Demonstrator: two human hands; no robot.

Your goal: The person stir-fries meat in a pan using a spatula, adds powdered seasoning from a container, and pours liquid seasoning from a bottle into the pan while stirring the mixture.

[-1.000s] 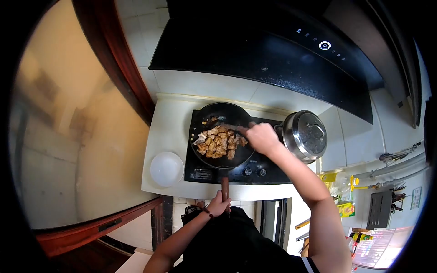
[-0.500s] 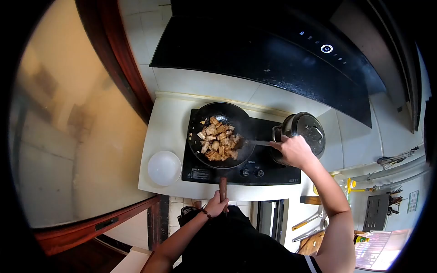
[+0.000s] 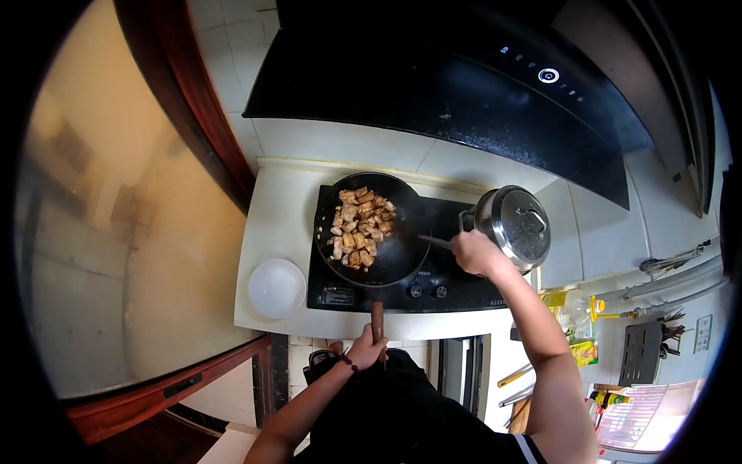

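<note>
A black wok [image 3: 403, 259] sits on the stove, with browned chunks of meat [image 3: 358, 230] heaped in its left half. Low in front of it, my left hand [image 3: 368, 346] is closed around the wok's brown wooden handle [image 3: 377, 311]. My right hand [image 3: 477, 253], just right of the wok, grips a spatula [image 3: 437, 242] by its handle. The spatula points left over the wok's right side, and its head is hard to make out against the dark metal and steam.
A lidded steel pot [image 3: 514, 224] stands right of the wok, close to my right hand. A white bowl [image 3: 277, 288] rests on the counter [image 3: 280, 185] to the left. The range hood [image 3: 448, 93] overhangs the stove [image 3: 464, 290]. Bottles [image 3: 572, 308] stand at the right.
The meat has shifted left and up into a tighter heap, baring the wok's right side. My right hand has moved slightly left and down with the spatula. My left hand keeps its hold.
</note>
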